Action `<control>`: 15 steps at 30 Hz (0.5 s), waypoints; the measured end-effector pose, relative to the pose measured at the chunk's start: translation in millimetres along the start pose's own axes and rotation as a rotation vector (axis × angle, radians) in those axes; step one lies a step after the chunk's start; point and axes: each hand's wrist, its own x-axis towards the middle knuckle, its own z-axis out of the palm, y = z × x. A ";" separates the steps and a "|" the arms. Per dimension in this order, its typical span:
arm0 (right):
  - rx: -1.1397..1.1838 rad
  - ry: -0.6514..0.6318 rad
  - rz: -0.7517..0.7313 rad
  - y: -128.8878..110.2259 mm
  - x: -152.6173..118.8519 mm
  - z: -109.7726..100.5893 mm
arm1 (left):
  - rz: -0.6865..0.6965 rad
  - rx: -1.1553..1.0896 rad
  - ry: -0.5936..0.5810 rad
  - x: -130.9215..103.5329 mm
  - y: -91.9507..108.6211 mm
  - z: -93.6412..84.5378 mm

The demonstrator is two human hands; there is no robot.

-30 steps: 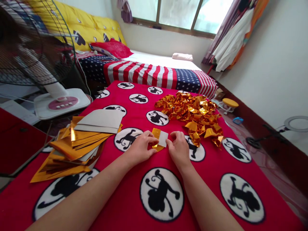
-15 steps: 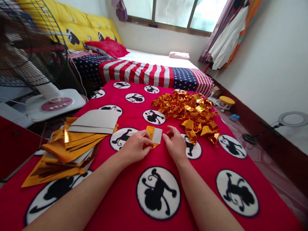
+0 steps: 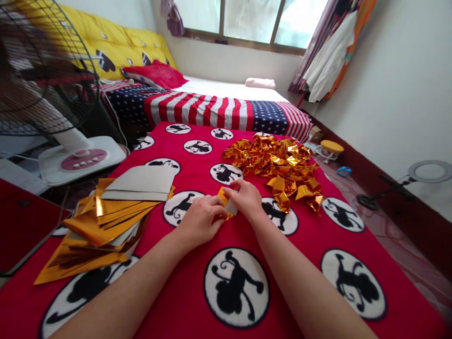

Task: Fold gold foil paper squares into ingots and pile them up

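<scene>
A small partly folded piece of gold foil paper (image 3: 231, 207) with a grey-white back lies on the red cloth between my hands. My left hand (image 3: 205, 215) pinches its near left edge, fingers curled. My right hand (image 3: 245, 197) has its thumb and fingers closed on the paper's far right side, covering much of it. To the left is a stack of gold foil sheets (image 3: 116, 212), with grey-white sheets (image 3: 139, 182) on top. Beyond my right hand spreads a heap of folded gold foil pieces (image 3: 278, 160).
The red cloth (image 3: 293, 292) with monkey roundels covers the table. A fan (image 3: 81, 157) stands at the left edge. A bed (image 3: 212, 110) lies beyond the table. On the floor at right are a yellow-topped stool (image 3: 332, 146) and a ring light (image 3: 431, 172).
My right hand has moved left from beside the paper and now grips its far right side. My left hand stays on the near left edge. The view has shifted slightly.
</scene>
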 end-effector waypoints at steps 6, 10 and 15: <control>0.131 -0.051 0.054 13.8 4.4 -4.1 | -0.003 0.089 0.051 -1.0 -5.0 -5.7; 0.257 -0.143 0.087 34.1 -9.4 -16.1 | -0.048 0.081 0.089 -0.9 -7.3 -4.1; 0.459 -0.353 0.220 41.1 -50.8 -31.5 | -0.094 -0.004 0.095 0.2 -13.4 0.8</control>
